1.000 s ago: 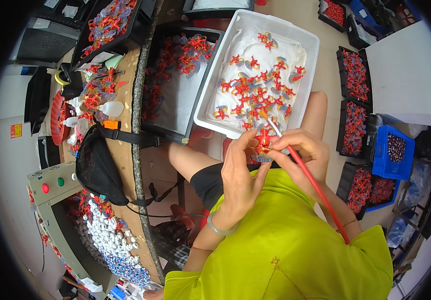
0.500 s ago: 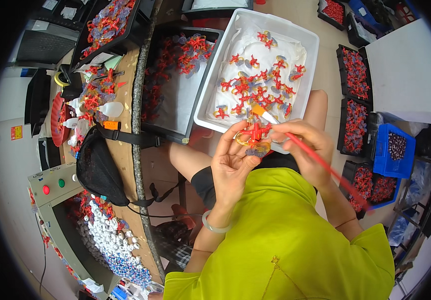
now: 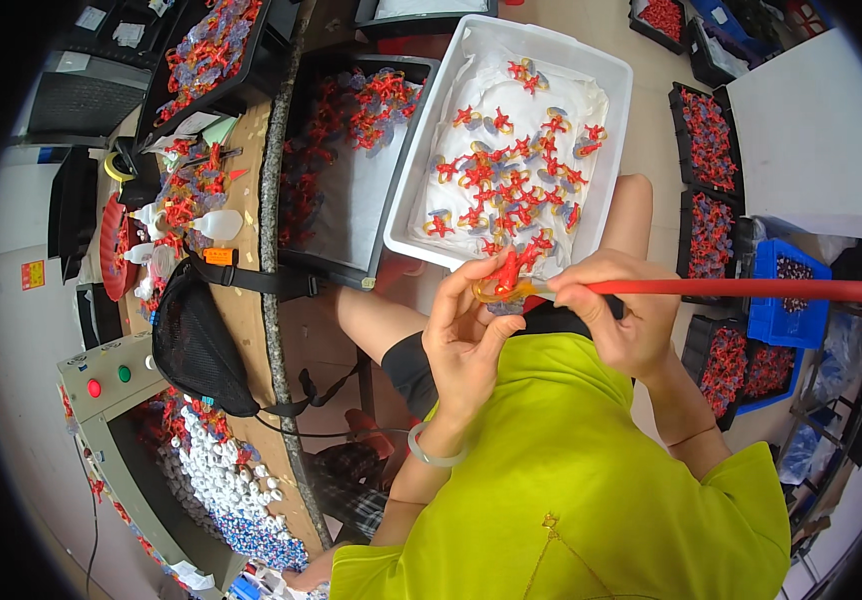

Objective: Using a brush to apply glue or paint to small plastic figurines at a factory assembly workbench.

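Observation:
My left hand [image 3: 463, 335] pinches a small red plastic figure [image 3: 513, 268] with a yellow translucent ring and a bluish-purple translucent part. Between the fingers of my right hand [image 3: 626, 312] is a paintbrush [image 3: 751, 288] with a long red handle, lying nearly level and pointing right. Its bristle end meets the figure near the yellow ring; fingers partly hide the tip, so exact contact is hard to make out. Just beyond my hands, a white tray [image 3: 623, 115] lined with white sheet holds many similar figures, spread loosely and bunched toward the near side.
Left of the tray sits a black bin [image 3: 376, 235] with more figures. A workbench [image 3: 256, 200] carries white bottles [image 3: 219, 225], a black mesh bag [image 3: 196, 345] and a grey machine [image 3: 101, 370] beside small white pieces. Crates [image 3: 708, 140] line the right floor. Someone's hand [image 3: 313, 572] shows at lower left.
The brush has swung from slanting down-right to nearly level, its bristles moving from above the figure down to the ring. The figure has tilted slightly. Another person's hand reaches further in at lower left.

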The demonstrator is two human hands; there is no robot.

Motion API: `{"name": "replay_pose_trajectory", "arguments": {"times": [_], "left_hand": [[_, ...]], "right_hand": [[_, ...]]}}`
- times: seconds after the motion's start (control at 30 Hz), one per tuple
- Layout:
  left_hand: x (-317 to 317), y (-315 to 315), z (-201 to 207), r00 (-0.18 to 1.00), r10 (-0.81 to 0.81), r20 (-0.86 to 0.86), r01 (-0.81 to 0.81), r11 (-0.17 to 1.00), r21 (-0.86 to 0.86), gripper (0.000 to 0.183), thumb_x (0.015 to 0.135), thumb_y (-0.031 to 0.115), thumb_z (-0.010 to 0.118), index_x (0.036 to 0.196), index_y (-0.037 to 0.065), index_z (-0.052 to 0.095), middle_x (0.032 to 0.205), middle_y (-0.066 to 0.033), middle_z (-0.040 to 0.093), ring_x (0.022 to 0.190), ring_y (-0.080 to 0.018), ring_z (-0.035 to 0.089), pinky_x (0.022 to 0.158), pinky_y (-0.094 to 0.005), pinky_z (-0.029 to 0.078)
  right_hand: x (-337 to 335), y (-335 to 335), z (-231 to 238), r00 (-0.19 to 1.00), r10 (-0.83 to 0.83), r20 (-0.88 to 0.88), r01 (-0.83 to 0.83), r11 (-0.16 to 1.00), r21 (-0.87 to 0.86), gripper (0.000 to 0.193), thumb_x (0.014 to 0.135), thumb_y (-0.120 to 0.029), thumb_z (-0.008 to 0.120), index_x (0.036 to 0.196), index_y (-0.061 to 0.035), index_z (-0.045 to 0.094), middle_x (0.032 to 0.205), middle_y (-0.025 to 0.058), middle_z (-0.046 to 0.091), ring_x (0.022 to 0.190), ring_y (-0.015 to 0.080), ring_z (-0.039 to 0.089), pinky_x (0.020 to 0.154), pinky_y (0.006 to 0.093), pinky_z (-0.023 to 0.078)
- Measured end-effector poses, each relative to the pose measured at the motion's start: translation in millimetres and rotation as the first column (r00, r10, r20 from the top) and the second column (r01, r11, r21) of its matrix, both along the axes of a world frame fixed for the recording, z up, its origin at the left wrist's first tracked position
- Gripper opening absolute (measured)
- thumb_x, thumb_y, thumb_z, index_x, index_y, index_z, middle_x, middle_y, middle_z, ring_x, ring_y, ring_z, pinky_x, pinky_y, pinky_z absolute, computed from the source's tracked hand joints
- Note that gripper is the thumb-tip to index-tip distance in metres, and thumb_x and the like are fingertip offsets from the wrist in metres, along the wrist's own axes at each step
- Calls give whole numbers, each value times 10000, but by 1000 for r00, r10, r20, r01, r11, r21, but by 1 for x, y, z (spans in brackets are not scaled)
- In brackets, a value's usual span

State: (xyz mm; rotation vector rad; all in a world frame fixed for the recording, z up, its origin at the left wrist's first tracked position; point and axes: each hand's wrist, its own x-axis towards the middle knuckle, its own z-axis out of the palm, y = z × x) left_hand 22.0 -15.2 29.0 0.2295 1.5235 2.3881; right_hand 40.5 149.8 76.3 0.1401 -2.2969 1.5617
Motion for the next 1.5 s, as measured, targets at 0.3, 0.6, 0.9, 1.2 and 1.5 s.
{"name": "replay_pose_trajectory", "arguments": {"times": [0.3, 0.6, 0.9, 1.2, 1.5], "left_hand": [[0, 2, 0, 997, 18, -79, -17, 1000, 17, 573, 764, -67, 686, 1270, -29, 420, 1301, -196, 491, 1162, -246, 527, 925, -329, 488], [-4, -4, 4, 978, -40, 202, 21, 995, 96, 679, 731, -18, 750, 1309, -70, 396, 1168, -152, 571, 968, -169, 612, 826, -264, 513], [-1, -2, 5, 983, 8, 184, -13, 1000, 22, 671, 723, -44, 749, 1300, -78, 408, 1160, -144, 574, 956, -146, 609, 789, -239, 533], [-4, -3, 6, 993, 40, 108, -41, 999, 6, 674, 698, -115, 732, 1291, -84, 412, 1192, -142, 549, 944, -146, 605, 782, -257, 556], [-4, -5, 7, 989, 53, 135, -54, 999, 4, 672, 693, -113, 736, 1286, -82, 422, 1224, -148, 533, 936, -143, 606, 776, -251, 559]], "right_hand": [[-1, 8, 2, 993, 98, -59, -95, 994, 47, 109, 818, -103, 673, 853, -2, 653, 719, 89, 653, 616, 218, 625, 583, 292, 492], [2, 3, 9, 988, 119, -101, -119, 993, 5, 99, 792, -80, 694, 848, -24, 635, 708, 84, 648, 595, 216, 612, 532, 286, 475], [5, -9, 1, 986, 102, -135, -86, 989, 123, 137, 761, -43, 708, 872, -31, 627, 723, 89, 648, 566, 218, 600, 521, 283, 472], [8, -1, -1, 982, 162, -101, -173, 979, -108, 106, 800, -67, 680, 883, -7, 654, 735, 91, 659, 599, 208, 624, 554, 285, 491], [8, -6, 1, 974, 145, -174, -135, 989, 67, 192, 711, -51, 746, 855, 0, 630, 729, 105, 642, 591, 244, 616, 540, 309, 497]]}}
